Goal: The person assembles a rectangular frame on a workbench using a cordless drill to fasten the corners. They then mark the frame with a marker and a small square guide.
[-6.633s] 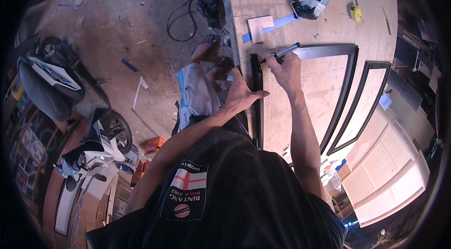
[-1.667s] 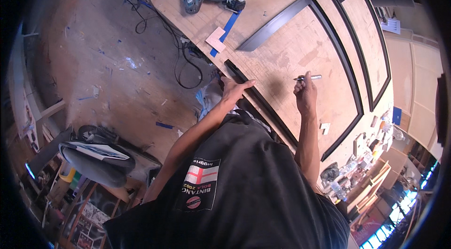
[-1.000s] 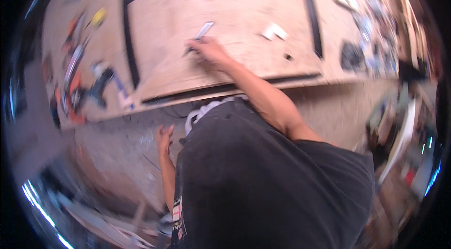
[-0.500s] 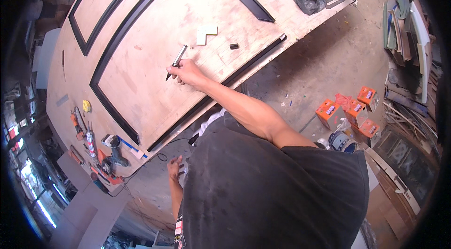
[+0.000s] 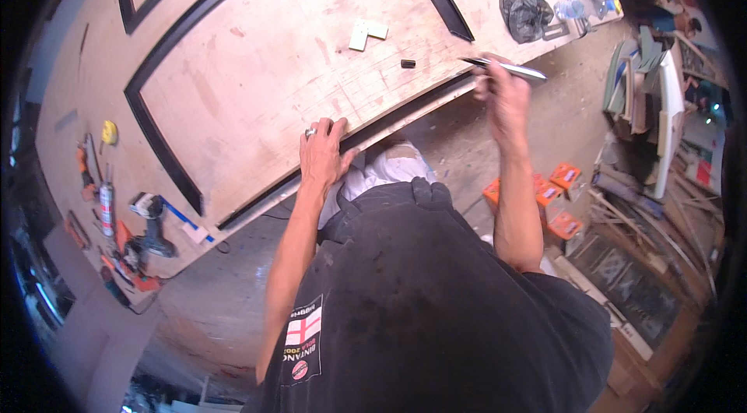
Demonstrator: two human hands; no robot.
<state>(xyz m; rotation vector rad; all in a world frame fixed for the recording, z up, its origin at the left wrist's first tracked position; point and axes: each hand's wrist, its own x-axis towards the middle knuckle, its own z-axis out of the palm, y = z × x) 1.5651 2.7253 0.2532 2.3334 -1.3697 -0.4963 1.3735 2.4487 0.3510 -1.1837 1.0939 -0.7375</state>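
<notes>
My right hand [image 5: 504, 98] is closed on a marker pen [image 5: 517, 70], held off the right end of the table's near edge with its dark tip toward the left. A long black strip [image 5: 412, 109] lies along that edge. Over the strip rests my left hand [image 5: 319, 152], fingers laid on the tabletop and thumb apart, a ring on one finger. A small black cap [image 5: 408, 64] and a pale L-shaped piece [image 5: 360, 35] lie on the wood. Behind them stretches a curved black frame [image 5: 165, 143], and part of a second black frame [image 5: 156, 8] shows at the upper left.
At the table's left end are a yellow tape measure [image 5: 109, 131], a sealant tube [image 5: 106, 207] and a cordless drill [image 5: 154, 230]. A black plastic bag [image 5: 525, 16] and plastic bottles [image 5: 570, 8] sit at the far right. Orange boxes [image 5: 564, 224] and scrap boards [image 5: 665, 121] stand on the floor.
My right hand has lifted off the tabletop with the marker pen and swung right. My left hand has come up from beside my body onto the table edge. The view has shifted.
</notes>
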